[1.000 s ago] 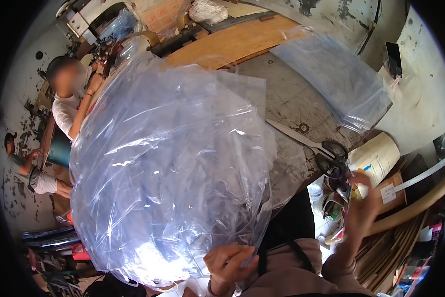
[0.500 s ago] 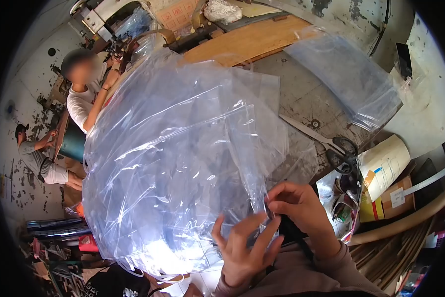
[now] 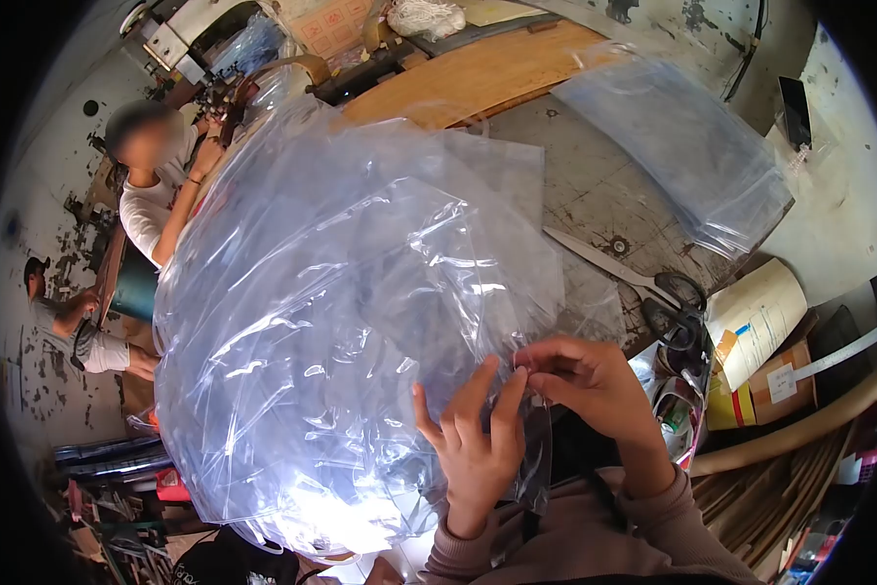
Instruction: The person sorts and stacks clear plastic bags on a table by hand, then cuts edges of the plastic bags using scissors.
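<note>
A large heap of clear plastic sheets [image 3: 292, 292] spreads over the table in front of me. My right hand [image 3: 599, 390] pinches the near right edge of a sheet between thumb and fingertips. Beside it, my left hand [image 3: 476, 439] rests against the plastic with its fingers stretched and spread, the index fingertip close to the right hand's pinch. Its thumb is hard to make out. Black-handled scissors [image 3: 675, 300] lie on the table to the right of the heap, blades pointing towards it.
A flat stack of clear sheets [image 3: 682, 146] lies at the far right of the worn table [image 3: 595, 185], near a wooden board [image 3: 468, 78]. A rolled paper [image 3: 756, 317] and cardboard box [image 3: 785, 385] stand at right. One person [image 3: 156, 185] works across the heap; another [image 3: 68, 312] is farther left.
Both hands have moved slightly up, and my left fingers have come closer to the right hand's pinch. The plastic edge has shifted and creased differently near them.
</note>
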`<state>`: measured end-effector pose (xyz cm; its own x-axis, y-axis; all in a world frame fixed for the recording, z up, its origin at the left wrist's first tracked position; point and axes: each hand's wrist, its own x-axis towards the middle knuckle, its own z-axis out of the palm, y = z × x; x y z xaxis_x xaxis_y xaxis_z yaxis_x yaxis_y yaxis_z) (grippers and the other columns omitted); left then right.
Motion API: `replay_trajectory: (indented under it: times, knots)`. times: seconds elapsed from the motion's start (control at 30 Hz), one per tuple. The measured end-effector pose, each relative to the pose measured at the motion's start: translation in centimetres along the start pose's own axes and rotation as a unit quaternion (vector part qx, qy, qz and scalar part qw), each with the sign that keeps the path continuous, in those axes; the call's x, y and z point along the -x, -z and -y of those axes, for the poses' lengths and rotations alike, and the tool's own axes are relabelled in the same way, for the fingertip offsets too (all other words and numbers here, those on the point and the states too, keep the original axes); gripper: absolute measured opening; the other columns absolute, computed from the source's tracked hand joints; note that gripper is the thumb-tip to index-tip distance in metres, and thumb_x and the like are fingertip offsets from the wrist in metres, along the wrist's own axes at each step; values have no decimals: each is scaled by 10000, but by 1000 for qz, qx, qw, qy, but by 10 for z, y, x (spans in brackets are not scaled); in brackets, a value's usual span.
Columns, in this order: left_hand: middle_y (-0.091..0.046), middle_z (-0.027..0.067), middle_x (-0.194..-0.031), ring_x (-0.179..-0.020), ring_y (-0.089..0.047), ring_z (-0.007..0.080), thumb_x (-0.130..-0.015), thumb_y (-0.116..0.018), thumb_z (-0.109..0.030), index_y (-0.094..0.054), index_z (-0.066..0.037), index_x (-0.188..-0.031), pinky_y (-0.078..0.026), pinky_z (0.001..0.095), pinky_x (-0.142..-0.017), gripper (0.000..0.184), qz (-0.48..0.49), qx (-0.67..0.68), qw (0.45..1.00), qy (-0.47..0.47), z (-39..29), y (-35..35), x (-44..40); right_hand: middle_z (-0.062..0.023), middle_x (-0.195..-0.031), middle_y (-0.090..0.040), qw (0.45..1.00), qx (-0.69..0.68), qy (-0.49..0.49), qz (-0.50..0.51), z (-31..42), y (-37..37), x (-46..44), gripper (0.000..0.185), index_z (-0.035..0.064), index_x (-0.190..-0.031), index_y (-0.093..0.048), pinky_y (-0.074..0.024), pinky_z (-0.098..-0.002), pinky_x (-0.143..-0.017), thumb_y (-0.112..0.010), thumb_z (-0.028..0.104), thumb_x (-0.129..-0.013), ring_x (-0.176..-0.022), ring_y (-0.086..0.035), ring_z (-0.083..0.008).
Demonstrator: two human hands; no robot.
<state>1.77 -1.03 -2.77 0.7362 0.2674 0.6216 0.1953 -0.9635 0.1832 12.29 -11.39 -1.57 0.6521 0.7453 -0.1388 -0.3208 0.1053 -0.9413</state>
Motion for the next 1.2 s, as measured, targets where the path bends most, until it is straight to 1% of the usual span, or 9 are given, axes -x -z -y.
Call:
replay_trajectory:
  times: [0.07,0.13,0.6,0.67,0.8,1.0,1.07,1.17,1.2]
  knots:
    - [-517,85,-1163,-1052,-505,236,-795,-563,-34,-576,-129,-1083,-260,554,-1043,303,0,-6,1000,-1,0,-1,1,-39,-915,-609,1000,19,11,11,0,2,0,241,-36,-1088,-586,-477,-200,-699,-599,16,-852,-819,-571,-70]
    - [-531,-25,-1150,-986,-487,125,-801,-621,-130,-615,-244,-1081,-251,499,-1068,302,5,-25,999,22,-1,-2,1,-30,-897,-603,1000,12,8,8,-2,3,0,233,-35,-1077,-587,-472,-197,-693,-601,14,-850,-805,-565,-64]
    - [-527,28,-1145,-1012,-496,173,-782,-586,-87,-648,-229,-1034,-246,493,-1064,296,21,-16,999,30,-1,1,1,-20,-804,-584,999,29,-1,-20,-5,0,5,120,-5,-926,-568,-463,-201,-621,-631,25,-828,-718,-555,-54]
    - [-518,75,-1149,-1064,-502,217,-744,-568,-29,-647,-196,-1020,-252,535,-1050,332,26,-10,999,27,-1,2,1,-46,-778,-593,982,131,54,-124,-12,-6,7,120,-2,-908,-570,-471,-225,-592,-641,22,-814,-677,-577,-81]
    - [-517,63,-1170,-1071,-496,212,-737,-600,-56,-664,-219,-1001,-225,528,-1065,316,41,-4,999,26,-1,2,1,-34,-792,-584,953,216,122,-174,-21,-15,6,122,-9,-914,-548,-464,-211,-590,-614,-39,-815,-683,-570,-69]
    - [-498,72,-1228,-1122,-479,223,-721,-655,-128,-664,-214,-1012,-209,523,-1074,304,76,12,996,44,-2,10,-2,-104,-789,-563,926,283,156,-198,-18,-21,5,134,11,-900,-532,-472,-288,-576,-623,-1,-801,-657,-591,-211]
    - [-487,79,-1254,-1150,-470,228,-717,-672,-154,-664,-213,-1018,-199,522,-1078,308,101,33,993,50,-3,25,-5,-124,-817,-524,883,351,252,-186,-25,-22,3,157,16,-921,-497,-462,-329,-584,-596,-22,-805,-680,-571,-271]
    - [-504,101,-1264,-1156,-497,240,-715,-695,-203,-666,-177,-1018,-295,501,-1040,306,199,-23,978,57,-8,62,3,-139,-835,-503,893,331,262,-154,-17,-32,2,171,22,-931,-479,-454,-358,-592,-582,-31,-805,-695,-555,-303]
    - [-545,141,-1182,-1068,-548,268,-692,-722,-141,-657,-133,-988,-385,479,-944,302,221,16,974,51,-7,69,9,-138,-835,-503,895,325,266,-148,-14,-35,1,168,22,-930,-479,-453,-355,-586,-583,-30,-810,-687,-564,-292]
